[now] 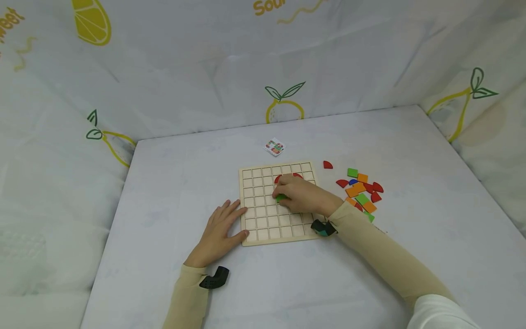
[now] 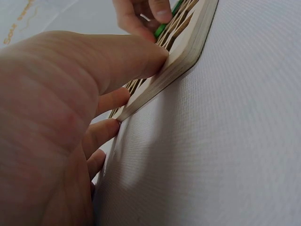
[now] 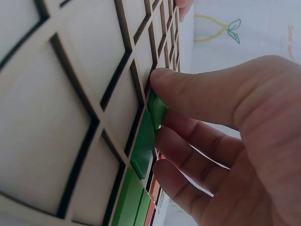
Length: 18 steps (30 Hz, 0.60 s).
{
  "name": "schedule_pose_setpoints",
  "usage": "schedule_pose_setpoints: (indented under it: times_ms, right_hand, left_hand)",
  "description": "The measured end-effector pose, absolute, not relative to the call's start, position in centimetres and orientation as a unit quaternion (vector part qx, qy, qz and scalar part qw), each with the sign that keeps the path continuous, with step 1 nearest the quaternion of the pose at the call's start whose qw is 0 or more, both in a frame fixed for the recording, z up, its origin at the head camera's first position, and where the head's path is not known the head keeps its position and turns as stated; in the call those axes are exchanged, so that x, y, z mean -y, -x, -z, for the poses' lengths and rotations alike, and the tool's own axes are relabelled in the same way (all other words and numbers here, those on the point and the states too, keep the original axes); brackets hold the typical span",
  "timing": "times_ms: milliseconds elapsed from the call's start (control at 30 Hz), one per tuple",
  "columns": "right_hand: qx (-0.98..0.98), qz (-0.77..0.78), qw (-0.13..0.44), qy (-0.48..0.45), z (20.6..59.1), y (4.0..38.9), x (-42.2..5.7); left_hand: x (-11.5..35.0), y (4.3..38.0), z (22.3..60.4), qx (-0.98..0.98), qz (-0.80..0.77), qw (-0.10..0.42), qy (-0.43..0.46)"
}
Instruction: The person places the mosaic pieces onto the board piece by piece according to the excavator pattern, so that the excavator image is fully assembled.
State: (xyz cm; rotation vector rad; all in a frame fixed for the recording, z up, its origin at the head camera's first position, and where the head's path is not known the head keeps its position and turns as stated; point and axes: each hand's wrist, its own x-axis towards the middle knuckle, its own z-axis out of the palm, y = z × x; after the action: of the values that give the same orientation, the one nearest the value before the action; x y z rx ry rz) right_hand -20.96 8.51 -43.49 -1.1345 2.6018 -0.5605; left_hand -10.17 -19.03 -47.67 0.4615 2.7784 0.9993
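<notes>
A light wooden grid board (image 1: 263, 223) lies on the table, with red quarter-circle pieces (image 1: 297, 175) in its upper part. My right hand (image 1: 302, 195) is over the board's middle and pinches a green tile (image 3: 156, 113) between thumb and fingers, low at a grid cell. Beside that tile, in the right wrist view, a darker green piece (image 3: 143, 149) and a lighter green piece (image 3: 123, 200) sit in the grid. My left hand (image 1: 219, 233) rests at the board's left edge, fingers extended, with its thumb (image 2: 150, 59) touching the wooden rim in the left wrist view.
Right of the board lies a loose cluster of pieces: orange squares (image 1: 370, 207), green squares (image 1: 352, 172), red quarter circles (image 1: 376, 197) and a blue piece (image 1: 353, 182). One red quarter circle (image 1: 327, 165) lies apart. A small pattern card (image 1: 274, 147) lies behind the board.
</notes>
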Motion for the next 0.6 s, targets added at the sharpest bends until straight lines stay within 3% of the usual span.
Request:
schedule_pose_setpoints:
  times_ms: [600]
  right_hand:
    - [-0.895,0.192,0.099,0.391,43.11,20.50,-9.42]
  left_hand:
    - [18.97,10.23,47.99,-0.929,-0.330,0.071,-0.153]
